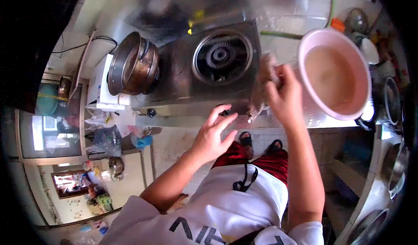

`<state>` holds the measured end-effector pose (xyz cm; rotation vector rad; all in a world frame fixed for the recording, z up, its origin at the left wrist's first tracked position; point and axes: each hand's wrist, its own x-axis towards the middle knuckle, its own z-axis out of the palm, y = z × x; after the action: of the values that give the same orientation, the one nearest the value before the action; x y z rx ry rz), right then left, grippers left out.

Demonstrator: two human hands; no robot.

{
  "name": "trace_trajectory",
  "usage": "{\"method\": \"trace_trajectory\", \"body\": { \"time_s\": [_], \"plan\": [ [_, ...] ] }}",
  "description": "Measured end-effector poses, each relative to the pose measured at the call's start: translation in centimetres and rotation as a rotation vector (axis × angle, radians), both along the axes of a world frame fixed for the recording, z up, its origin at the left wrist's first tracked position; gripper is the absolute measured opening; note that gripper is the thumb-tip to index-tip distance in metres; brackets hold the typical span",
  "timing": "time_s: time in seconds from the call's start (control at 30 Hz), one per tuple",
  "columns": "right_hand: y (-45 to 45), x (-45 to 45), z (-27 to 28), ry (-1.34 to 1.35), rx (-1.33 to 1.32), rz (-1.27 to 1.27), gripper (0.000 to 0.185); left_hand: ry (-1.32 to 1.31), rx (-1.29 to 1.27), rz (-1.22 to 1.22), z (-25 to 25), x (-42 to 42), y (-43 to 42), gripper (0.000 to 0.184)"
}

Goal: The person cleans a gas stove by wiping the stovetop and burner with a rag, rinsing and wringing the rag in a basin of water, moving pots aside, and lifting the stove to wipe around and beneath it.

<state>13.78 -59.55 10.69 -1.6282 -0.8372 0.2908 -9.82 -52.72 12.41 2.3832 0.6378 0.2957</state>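
My right hand (285, 92) is closed around a crumpled, wet-looking greyish-brown rag (260, 90). It holds the rag at the right edge of a metal gas stove (180, 77). Part of the rag hangs near the counter's front edge, with a whitish drop or tip at its lower end. My left hand (216, 132) has its fingers spread and holds nothing. Its fingertips are close to a black stove knob (225, 112); whether they touch it I cannot tell. Behind the hands, a round burner (220, 54) sits uncovered inside its metal ring.
A pink basin (302, 49) of cloudy brown water stands right of the rag. On the stove's left side rests a large metal pot (146, 68), beside a white box (100, 86). A second knob (151, 112) is on the front panel. Pans (392, 101) line the far right.
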Motion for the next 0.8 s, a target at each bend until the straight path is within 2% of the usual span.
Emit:
{"method": "trace_trajectory", "body": {
  "time_s": [0.03,0.17,0.27,0.43,0.5,0.53,0.7,0.73,0.77,0.8],
  "plan": [
    [0.1,-0.1,1.0,0.125,-0.009,0.066,0.016,0.003,0.013,-0.005,0.5,0.2,-0.1,0.044],
    [-0.6,0.9,3.8,0.006,-0.052,0.125,0.021,-0.017,0.071,0.013,2.7,0.4,-0.9,0.038],
    [-1.2,2.8,5.6,0.010,-0.093,0.136,0.023,-0.015,0.066,0.109,4.2,-0.1,-1.6,0.035],
    [-1.3,6.3,6.3,0.092,0.015,0.191,0.022,0.075,-0.017,0.234,3.7,-3.0,-1.9,0.036],
    [-0.9,6.8,6.6,0.029,-0.017,0.207,0.021,0.077,0.024,0.281,3.0,-4.4,-1.9,0.036],
    [-0.5,7.0,6.8,-0.007,-0.128,0.195,0.022,0.082,0.045,0.306,2.8,-5.1,-2.0,0.036],
    [2.8,5.9,5.5,0.109,-0.121,0.240,0.023,0.127,0.054,0.423,2.6,-8.0,-1.6,0.035],
    [2.5,3.9,7.9,0.364,-0.060,0.282,0.023,0.130,0.074,0.446,2.3,-8.9,-1.2,0.035],
    [3.8,4.8,5.2,0.247,-0.015,0.296,0.023,0.072,0.109,0.465,1.6,-9.8,-0.8,0.030],
    [4.1,3.9,5.6,0.382,0.031,0.315,0.023,0.065,0.072,0.493,2.3,-10.5,-0.5,0.025]
  ]
}}
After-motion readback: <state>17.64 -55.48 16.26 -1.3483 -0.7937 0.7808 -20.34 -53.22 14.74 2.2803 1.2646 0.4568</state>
